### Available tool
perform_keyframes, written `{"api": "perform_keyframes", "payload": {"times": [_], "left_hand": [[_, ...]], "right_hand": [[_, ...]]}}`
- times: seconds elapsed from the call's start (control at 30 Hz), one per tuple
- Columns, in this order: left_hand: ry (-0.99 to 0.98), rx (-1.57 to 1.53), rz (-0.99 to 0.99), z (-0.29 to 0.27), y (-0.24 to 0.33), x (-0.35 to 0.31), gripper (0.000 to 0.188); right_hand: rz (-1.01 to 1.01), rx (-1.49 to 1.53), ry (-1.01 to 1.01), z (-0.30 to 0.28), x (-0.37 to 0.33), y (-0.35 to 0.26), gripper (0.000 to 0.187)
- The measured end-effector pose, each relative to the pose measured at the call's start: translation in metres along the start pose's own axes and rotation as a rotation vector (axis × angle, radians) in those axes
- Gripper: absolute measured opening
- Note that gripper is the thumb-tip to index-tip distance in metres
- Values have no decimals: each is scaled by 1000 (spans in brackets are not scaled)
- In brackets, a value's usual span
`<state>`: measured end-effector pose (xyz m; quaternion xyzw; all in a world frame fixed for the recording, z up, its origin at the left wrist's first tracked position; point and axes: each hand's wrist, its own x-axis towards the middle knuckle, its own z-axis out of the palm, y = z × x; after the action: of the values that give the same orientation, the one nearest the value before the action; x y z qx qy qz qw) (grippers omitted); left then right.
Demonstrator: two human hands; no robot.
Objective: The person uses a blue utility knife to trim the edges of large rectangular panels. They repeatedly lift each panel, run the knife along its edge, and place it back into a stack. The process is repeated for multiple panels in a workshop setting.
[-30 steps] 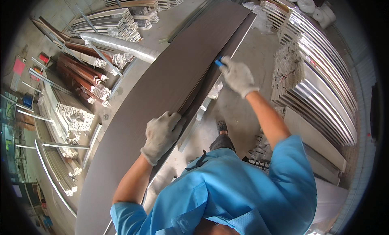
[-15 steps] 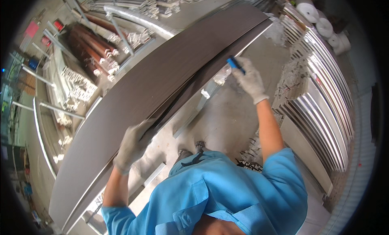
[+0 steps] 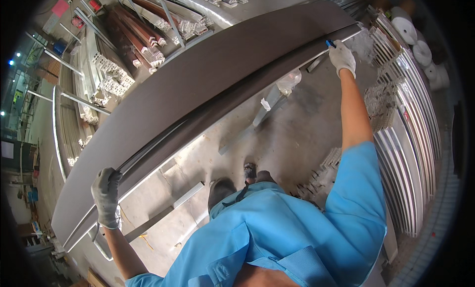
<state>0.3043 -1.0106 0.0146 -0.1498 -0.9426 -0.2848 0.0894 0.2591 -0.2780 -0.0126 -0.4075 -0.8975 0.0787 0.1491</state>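
Observation:
A long dark brown panel (image 3: 198, 74) stretches from lower left to upper right, bent by the lens. Along its near side runs a narrow dark strip (image 3: 163, 138), next to a pale edge. My left hand (image 3: 105, 200), in a grey-white glove, is closed at the panel's left part, its fingers curled on the strip. At the far right end my right hand (image 3: 342, 58), also gloved, grips a small blue tool (image 3: 330, 43) close to the panel's near edge. The tool's working end is hidden, so I cannot tell its exact kind.
Stacked metal profiles (image 3: 403, 173) line the right side, with white rolls (image 3: 405, 29) beyond. More profiles (image 3: 111, 71) lie on racks with upright bars at the left. Under the panel are a metal bar (image 3: 185, 195) and a clear plastic bag (image 3: 289, 81).
My hands have moved apart: the left slid down and left along the panel, the right went up and right with the blue tool. The dark gap along the strip looks narrower.

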Motion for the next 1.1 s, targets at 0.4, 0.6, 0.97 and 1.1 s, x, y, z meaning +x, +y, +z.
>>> {"api": "perform_keyframes", "payload": {"times": [0.4, 0.6, 0.97, 1.1], "left_hand": [[-283, 17, 439, 0, -40, 24, 18], [-278, 43, 815, 5, -56, 33, 25], [-380, -93, 720, 1, -54, 33, 15], [-490, -270, 482, -30, -85, 11, 18]], "right_hand": [[-50, -32, 21, 7, -130, -101, 28], [-138, 14, 27, -4, -285, -188, 27], [-407, 376, -40, -10, -485, -290, 32], [-399, 445, -228, -18, -467, -273, 35]]}}
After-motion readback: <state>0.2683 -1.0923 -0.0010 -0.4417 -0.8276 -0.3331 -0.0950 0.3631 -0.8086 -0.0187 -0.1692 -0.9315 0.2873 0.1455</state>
